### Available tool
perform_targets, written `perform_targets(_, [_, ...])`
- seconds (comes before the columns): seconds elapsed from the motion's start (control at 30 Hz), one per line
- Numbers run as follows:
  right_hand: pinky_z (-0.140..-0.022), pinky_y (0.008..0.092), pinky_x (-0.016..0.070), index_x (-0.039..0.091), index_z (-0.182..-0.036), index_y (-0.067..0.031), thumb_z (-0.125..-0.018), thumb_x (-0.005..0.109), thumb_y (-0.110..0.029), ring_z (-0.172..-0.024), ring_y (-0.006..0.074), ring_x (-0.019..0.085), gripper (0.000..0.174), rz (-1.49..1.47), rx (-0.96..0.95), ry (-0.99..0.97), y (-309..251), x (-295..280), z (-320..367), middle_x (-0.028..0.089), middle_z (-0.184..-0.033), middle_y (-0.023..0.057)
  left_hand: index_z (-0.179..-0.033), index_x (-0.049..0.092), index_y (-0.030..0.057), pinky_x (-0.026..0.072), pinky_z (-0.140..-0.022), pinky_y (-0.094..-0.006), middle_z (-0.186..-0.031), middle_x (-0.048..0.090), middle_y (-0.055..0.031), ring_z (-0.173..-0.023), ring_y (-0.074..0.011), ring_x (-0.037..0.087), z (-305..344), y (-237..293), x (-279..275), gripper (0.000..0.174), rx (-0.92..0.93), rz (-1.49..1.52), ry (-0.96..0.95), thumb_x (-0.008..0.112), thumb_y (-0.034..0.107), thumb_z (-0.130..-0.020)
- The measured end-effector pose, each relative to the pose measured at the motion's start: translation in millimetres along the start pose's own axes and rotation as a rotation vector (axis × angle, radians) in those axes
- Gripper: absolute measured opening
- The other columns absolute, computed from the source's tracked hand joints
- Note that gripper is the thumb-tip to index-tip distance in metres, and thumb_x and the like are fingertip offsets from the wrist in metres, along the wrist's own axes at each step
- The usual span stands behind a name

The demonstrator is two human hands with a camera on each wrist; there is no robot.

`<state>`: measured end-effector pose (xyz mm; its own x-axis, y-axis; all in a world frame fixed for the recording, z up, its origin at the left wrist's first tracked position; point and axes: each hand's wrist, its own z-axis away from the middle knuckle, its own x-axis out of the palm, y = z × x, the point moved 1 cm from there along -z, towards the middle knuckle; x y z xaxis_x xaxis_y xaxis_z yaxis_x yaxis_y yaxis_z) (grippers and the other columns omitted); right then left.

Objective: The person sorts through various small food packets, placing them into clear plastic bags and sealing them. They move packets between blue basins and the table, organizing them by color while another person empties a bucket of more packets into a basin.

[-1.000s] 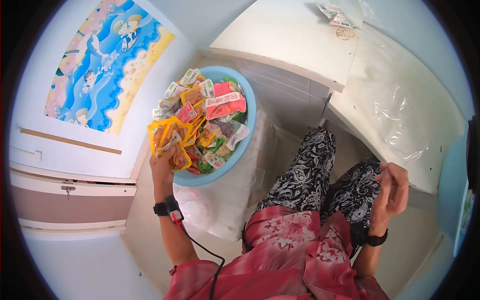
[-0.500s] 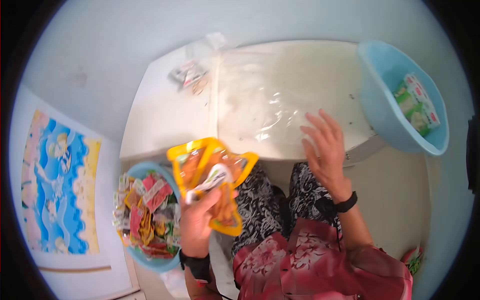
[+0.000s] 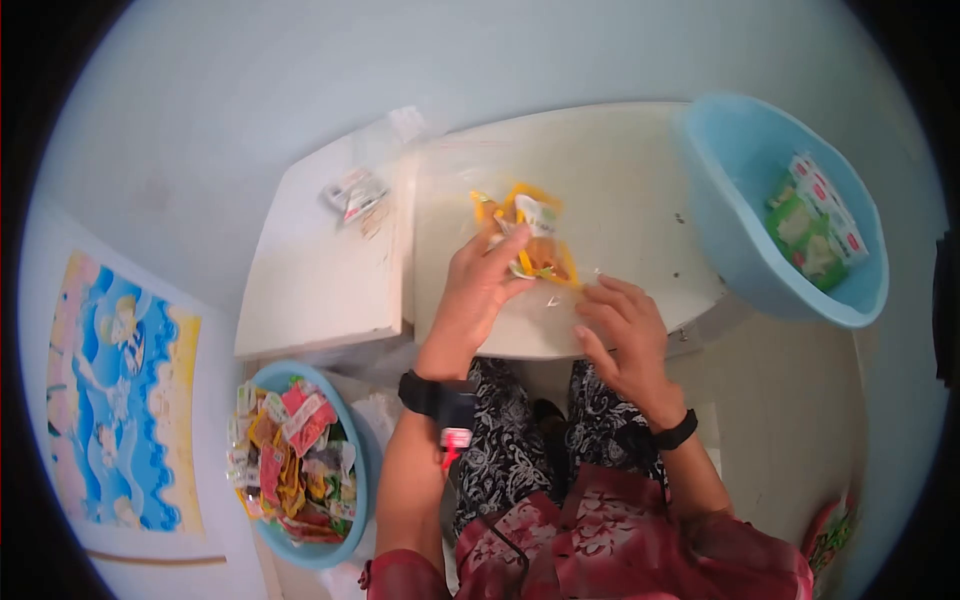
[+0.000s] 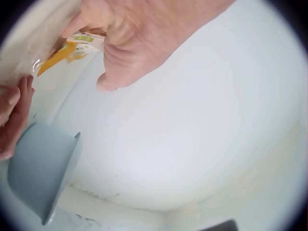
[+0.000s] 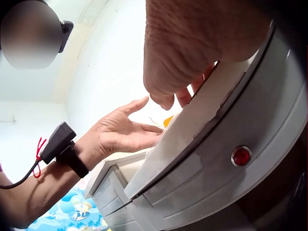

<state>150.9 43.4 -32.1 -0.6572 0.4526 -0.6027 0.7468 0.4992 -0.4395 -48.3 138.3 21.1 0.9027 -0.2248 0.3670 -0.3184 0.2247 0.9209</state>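
Note:
Several yellow-edged food packets [image 3: 548, 252], with brown contents and a white label, lie over the pale tabletop near its middle. My left hand [image 3: 470, 305] is at them, its thumb overlapping the label in the head view. In the right wrist view the left thumb stands well apart from the straight fingers, which reach to the packets. My right hand [image 3: 630, 345] is just to the right, fingers loosely extended and close to the packets' near corner. A clear plastic bag [image 4: 36, 45] spreads beside the packets in the left wrist view, right fingertips at its edge.
A blue basin [image 3: 720, 190] with green-and-white packets [image 3: 815, 240] stands at the right. Low at the left is another blue basin [image 3: 362, 480], heaped with mixed packets [image 3: 270, 465]. A silvery packet [image 3: 355, 193] lies on the left table section [image 3: 300, 280].
My left hand carried the yellow packets from the left basin up and across to the tabletop, and its thumb now stands apart. My right hand rose from the lap to the table's front edge.

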Motion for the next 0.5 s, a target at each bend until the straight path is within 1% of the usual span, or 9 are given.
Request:
perform_targets(0.03, [-0.1,0.0465,0.0486,0.072,-0.105,-0.006,-0.087,0.075,-0.02,-0.122,0.0344,0.062,0.023,-0.012,-0.005,0.003,-0.3,3.0,1.9,0.07,-0.12,0.0112,-0.137,0.055,0.0022,0.0533,-0.099,-0.0396,-0.127,0.063,-0.0091,-0.115,-0.0178,0.064,6.6,-0.3,-2.2,0.05,0.023,-0.169,0.026,0.071,0.03,-0.098])
perform_targets(0.1, [-0.102,0.0465,0.0485,0.071,-0.105,-0.0043,-0.087,0.073,-0.013,-0.12,0.0353,0.062,0.02,-0.042,0.011,-0.013,-3.1,2.4,0.0,0.07,-0.12,0.0127,-0.134,0.057,0.0002,0.0516,-0.1,-0.0367,-0.126,0.063,-0.0085,-0.117,-0.0157,0.061,23.5,3.2,-7.2,0.049,0.092,-0.317,-0.034,0.073,0.029,-0.097])
perform_targets(0.13, [-0.104,0.0464,0.0478,0.071,-0.105,-0.0035,-0.088,0.072,-0.011,-0.121,0.0354,0.062,0.019,-0.052,0.017,-0.02,-4.1,3.4,0.3,0.07,-0.121,0.0135,-0.138,0.053,-0.003,0.0502,-0.101,-0.0357,-0.126,0.063,-0.0093,-0.121,-0.0168,0.06,24.8,-6.9,-17.3,0.055,0.318,-0.415,-0.051,0.074,0.027,-0.097])
perform_targets(0.17, [-0.106,0.0463,0.0471,0.071,-0.106,-0.0027,-0.089,0.071,-0.009,-0.122,0.0356,0.061,0.018,-0.068,0.019,-0.029,-3.6,6.0,1.5,0.069,-0.122,0.0143,-0.145,0.048,-0.0032,0.0514,-0.1,-0.0352,-0.127,0.063,-0.0118,-0.123,-0.0194,0.06,32.4,-20.3,-25.4,0.061,0.55,-0.69,0.153,0.074,0.024,-0.097])
perform_targets(0.2, [-0.107,0.0461,0.0466,0.071,-0.107,-0.0019,-0.091,0.069,-0.008,-0.123,0.0353,0.061,0.018,-0.075,0.007,-0.028,-5.1,7.6,0.7,0.069,-0.123,0.0147,-0.151,0.043,-0.0013,0.0531,-0.099,-0.0368,-0.128,0.063,-0.0151,-0.126,-0.0229,0.059,64.9,-2.5,-14.4,0.066,0.454,-0.524,0.171,0.073,0.023,-0.097])
perform_targets(0.27, [-0.109,0.0452,0.0453,0.07,-0.111,-0.0002,-0.096,0.064,-0.007,-0.125,0.0347,0.06,0.018,-0.084,-0.004,-0.042,-4.4,8.4,5.0,0.068,-0.126,0.0155,-0.15,0.045,-0.0006,0.0562,-0.095,-0.0371,-0.13,0.064,-0.0176,-0.123,-0.0246,0.062,102.5,8.2,-25.0,0.059,0.456,-0.442,0.121,0.07,0.018,-0.099])
perform_targets(0.37, [-0.111,0.0441,0.0435,0.07,-0.115,0.0014,-0.101,0.059,-0.008,-0.128,0.0341,0.058,0.02,-0.083,0.007,-0.039,-10.8,10.6,4.0,0.068,-0.129,0.0159,-0.145,0.05,-0.0013,0.059,-0.09,-0.0353,-0.125,0.066,-0.0174,-0.113,-0.024,0.068,156.9,-2.5,-58.8,0.048,0.347,-0.188,0.09,0.065,0.011,-0.101])
perform_targets(0.47, [-0.113,0.0435,0.0403,0.069,-0.118,0.0014,-0.104,0.056,-0.011,-0.132,0.0327,0.055,0.023,-0.107,0.073,-0.025,-9.0,11.8,7.6,0.066,-0.133,0.0167,-0.14,0.054,-0.0016,0.0606,-0.085,-0.0331,-0.114,0.07,-0.0159,-0.1,-0.0224,0.072,205.5,-18.5,-105.4,0.039,0.382,-0.284,0.299,0.061,0.004,-0.101])
perform_targets(0.5, [-0.114,0.0434,0.0399,0.069,-0.119,0.0013,-0.104,0.056,-0.011,-0.132,0.0324,0.055,0.023,-0.116,0.088,-0.02,-8.5,13.2,6.6,0.066,-0.134,0.0168,-0.136,0.056,-0.0022,0.0605,-0.084,-0.0322,-0.11,0.071,-0.0154,-0.098,-0.0214,0.073,222.3,-18.6,-120.7,0.036,0.361,-0.306,0.447,0.062,0.003,-0.1])
